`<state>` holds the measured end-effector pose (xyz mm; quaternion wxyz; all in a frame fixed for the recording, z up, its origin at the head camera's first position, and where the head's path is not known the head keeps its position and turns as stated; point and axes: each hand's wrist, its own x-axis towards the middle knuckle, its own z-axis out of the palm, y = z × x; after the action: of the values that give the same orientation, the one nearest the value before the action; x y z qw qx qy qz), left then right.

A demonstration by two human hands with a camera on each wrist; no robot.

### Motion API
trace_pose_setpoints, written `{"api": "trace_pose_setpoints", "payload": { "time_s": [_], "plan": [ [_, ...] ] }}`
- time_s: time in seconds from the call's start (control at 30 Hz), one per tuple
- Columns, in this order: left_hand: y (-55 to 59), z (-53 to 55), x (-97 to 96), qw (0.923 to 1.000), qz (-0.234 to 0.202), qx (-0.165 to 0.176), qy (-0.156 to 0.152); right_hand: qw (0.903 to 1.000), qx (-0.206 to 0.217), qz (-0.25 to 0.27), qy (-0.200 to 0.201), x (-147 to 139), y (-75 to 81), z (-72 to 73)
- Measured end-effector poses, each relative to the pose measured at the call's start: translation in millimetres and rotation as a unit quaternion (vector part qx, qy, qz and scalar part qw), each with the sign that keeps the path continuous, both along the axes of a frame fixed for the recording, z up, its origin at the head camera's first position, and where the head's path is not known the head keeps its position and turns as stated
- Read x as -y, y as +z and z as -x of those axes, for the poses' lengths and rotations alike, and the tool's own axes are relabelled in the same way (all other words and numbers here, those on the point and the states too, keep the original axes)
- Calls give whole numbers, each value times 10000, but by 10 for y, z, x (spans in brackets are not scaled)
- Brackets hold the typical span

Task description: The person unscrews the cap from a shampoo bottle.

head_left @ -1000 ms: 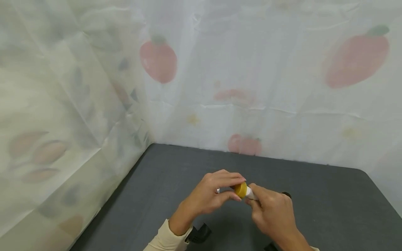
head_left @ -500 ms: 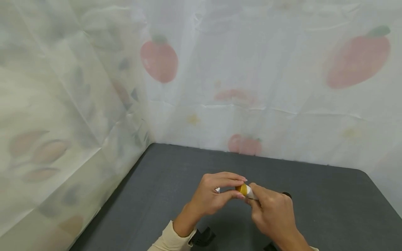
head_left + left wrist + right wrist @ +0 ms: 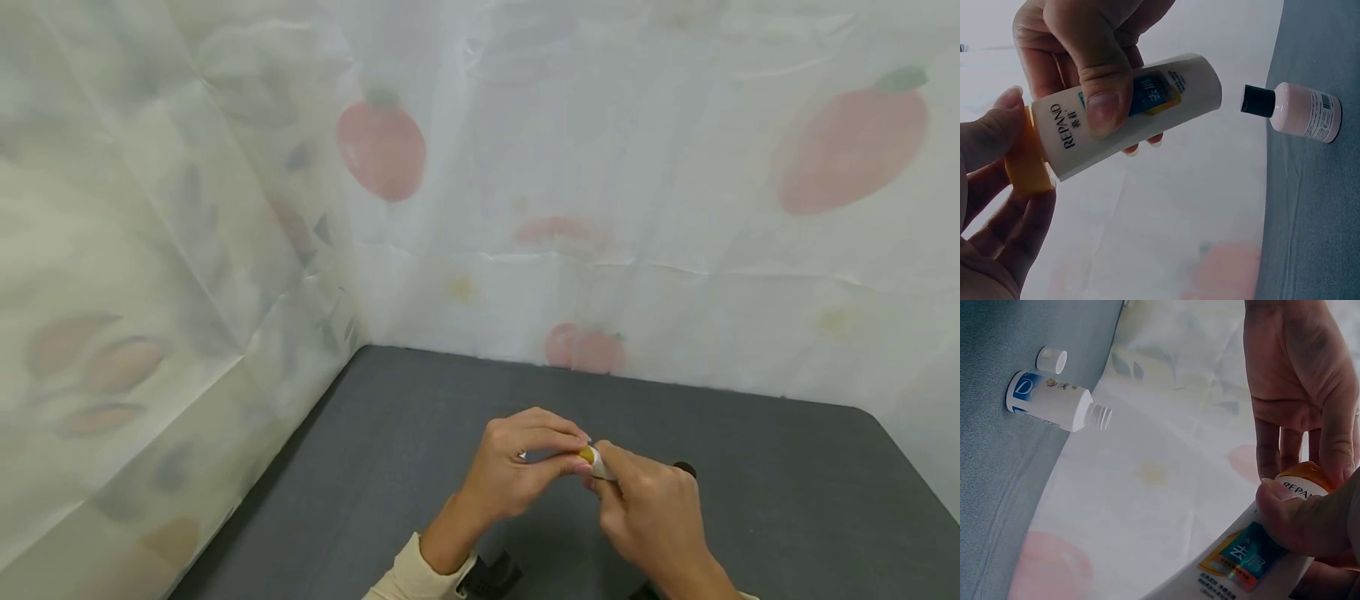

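A white plastic bottle (image 3: 1194, 81) with a blue and orange label is held aslant in the air above the table. My right hand (image 3: 651, 504) grips it round the body, its thumb lying across the label. At the bottle's end sits an orange-yellow cap (image 3: 1027, 159), which the thumb and fingers of my left hand (image 3: 512, 468) pinch from both sides. Cap and bottle meet; whether the thread is engaged cannot be seen. In the right wrist view, the fingers cover most of the cap (image 3: 1302, 469).
A pink bottle (image 3: 1297, 109) with a black cap stands on the grey table (image 3: 420, 392). Elsewhere on it stand an uncapped white bottle (image 3: 1054, 400) and a small white cap (image 3: 1052, 360). Printed fabric (image 3: 480, 167) hangs behind and to the left.
My left hand has shifted slightly right, toward the right hand, and its fingers now cover more of the orange-yellow cap. The right hand stays in place with the bottle.
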<state>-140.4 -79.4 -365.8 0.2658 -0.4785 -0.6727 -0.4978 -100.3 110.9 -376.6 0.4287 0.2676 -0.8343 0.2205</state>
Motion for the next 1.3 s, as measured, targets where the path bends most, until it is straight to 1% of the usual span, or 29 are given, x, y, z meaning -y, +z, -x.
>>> {"api": "trace_pose_setpoints", "payload": {
  "time_s": [0.07,0.13,0.3,0.37,0.43,0.5,0.53,0.6,0.67,0.77,0.8,1.0,1.07,1.17,1.3],
  "plan": [
    [-1,-18,-7,10000,-24,27,84,10000,-19,12,1,3,-2,-2],
    [-9,-32,-15,9998,-43,-29,203,10000,-26,18,-5,7,-1,-3],
    [-30,-42,-51,9975,-97,-392,574,10000,3,11,-26,16,11,-1],
    [-34,-49,-54,9963,-19,-460,721,10000,10,-6,-41,17,12,6],
    [-38,-66,-42,9942,233,-523,909,10000,-1,-36,-87,17,9,14],
    [-39,-96,-13,9900,635,-617,1101,9999,8,-69,-129,16,0,19],
    [-38,-112,6,9868,857,-689,1186,9998,29,-83,-150,15,-6,20],
    [-28,-143,44,9782,1288,-893,1360,9997,96,-119,-182,15,-19,21],
    [-8,-164,73,9713,1547,-1067,1458,9996,169,-144,-199,15,-27,19],
    [35,-165,94,9655,1695,-1283,1506,9993,222,-164,-255,15,-28,16],
    [49,-161,96,9651,1696,-1323,1497,9993,206,-158,-265,14,-26,15],
    [97,-128,126,9708,1664,-1205,1240,9994,153,-186,-262,16,-8,8],
    [106,-122,149,9693,1821,-1170,1165,9992,190,-210,-274,16,-9,2],
    [129,-127,191,9636,2246,-1000,1052,9989,294,-230,-300,17,-21,-8],
    [168,-146,244,9485,2891,-781,1030,9982,426,-252,-353,19,-43,-24]
  ]
}}
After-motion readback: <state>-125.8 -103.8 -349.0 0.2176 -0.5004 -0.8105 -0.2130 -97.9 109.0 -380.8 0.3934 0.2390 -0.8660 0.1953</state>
